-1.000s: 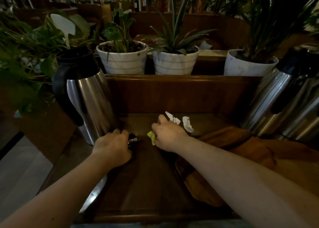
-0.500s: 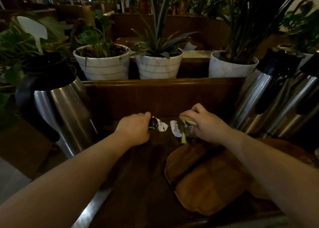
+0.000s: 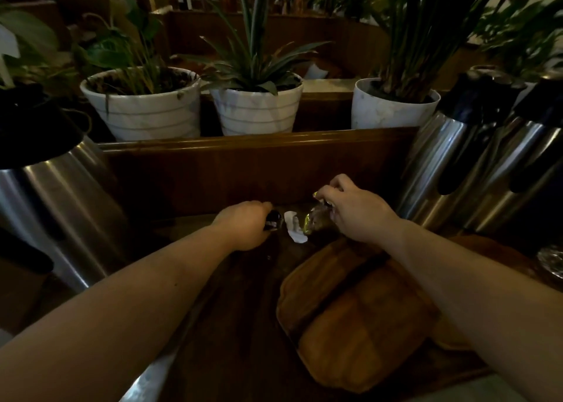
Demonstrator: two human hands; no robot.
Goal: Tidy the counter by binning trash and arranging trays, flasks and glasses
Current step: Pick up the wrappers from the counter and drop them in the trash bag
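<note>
My left hand [image 3: 243, 226] is closed around a small dark wrapper [image 3: 272, 220] near the back of the dark wooden counter [image 3: 231, 325]. My right hand [image 3: 358, 211] pinches a crinkled clear wrapper with yellow-green print [image 3: 316, 219], its fingertips raised just above the counter. A crumpled white paper scrap [image 3: 294, 228] lies on the counter between the two hands. Stacked brown wooden trays [image 3: 356, 319] lie below my right forearm. A steel flask [image 3: 58, 206] with a black top stands at the left, and two more steel flasks [image 3: 475, 170] lean at the right.
A raised wooden ledge [image 3: 259, 139] backs the counter and carries three white plant pots [image 3: 143, 106]. A glass object [image 3: 551, 260] shows at the right edge. The counter's metal-trimmed front edge [image 3: 149, 380] runs at the lower left.
Both hands moved farther back toward the ledge. The right hand went from the yellow-green scrap to lifting the clear wrapper; the view shifted left to right, bringing the trays into fuller sight.
</note>
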